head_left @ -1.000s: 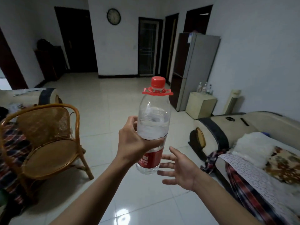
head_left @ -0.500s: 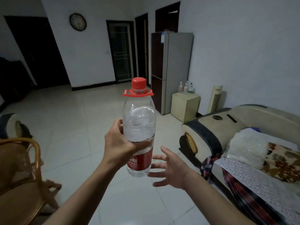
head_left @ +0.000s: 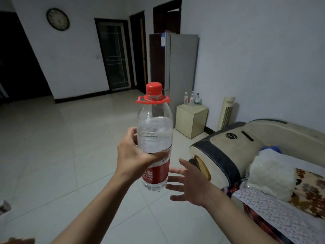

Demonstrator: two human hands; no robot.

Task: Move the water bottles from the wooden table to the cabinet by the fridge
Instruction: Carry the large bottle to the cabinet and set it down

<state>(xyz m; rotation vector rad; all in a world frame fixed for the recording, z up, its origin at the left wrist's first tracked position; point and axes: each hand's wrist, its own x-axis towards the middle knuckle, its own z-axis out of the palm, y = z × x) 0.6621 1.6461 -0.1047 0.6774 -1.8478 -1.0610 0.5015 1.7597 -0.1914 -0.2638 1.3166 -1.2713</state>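
Note:
My left hand [head_left: 133,155] is shut around the middle of a large clear water bottle [head_left: 155,127] with a red cap, a red carry ring and a red label, held upright in front of me. Just right of the bottle's base, my right hand [head_left: 191,184] hovers open with fingers spread, holding nothing. Ahead stands the small cream cabinet [head_left: 191,120] beside the grey fridge [head_left: 181,71]. Three small bottles [head_left: 192,99] stand on the cabinet's top. The wooden table is out of view.
A cream sofa [head_left: 246,147] with a dark arm band, a white pillow and patterned covers fills the right side. A tower fan [head_left: 226,112] stands against the wall past the cabinet. Pale tiled floor [head_left: 70,147] stretches ahead; dark doorways line the far wall.
The view has swung right and moved forward: the wicker chair has left the frame and the fridge and cabinet look nearer. My left hand still holds the bottle; the right stays open.

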